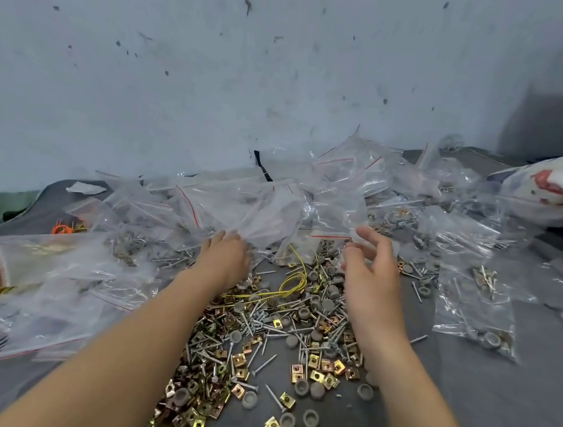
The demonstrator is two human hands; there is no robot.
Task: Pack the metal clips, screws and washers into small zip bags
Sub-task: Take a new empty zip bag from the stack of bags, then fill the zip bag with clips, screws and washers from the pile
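- A loose heap of brass-coloured square metal clips (323, 372), silver screws (264, 365) and grey round cup-shaped washers (310, 419) lies at lower centre on the grey table (476, 421), between the forearms.
- Clear small zip bags with red strips (239, 206) are piled across mid-frame, above the heap.
- The left hand (226, 258) reaches palm-down into the bags; the plastic hides its fingers, so I cannot tell its grip.
- The right hand (372, 270) hovers centre-right with fingers loosely curled under a bag's edge; I cannot tell whether it is pinching.
- A yellow wire loop (298, 275) lies between the hands.
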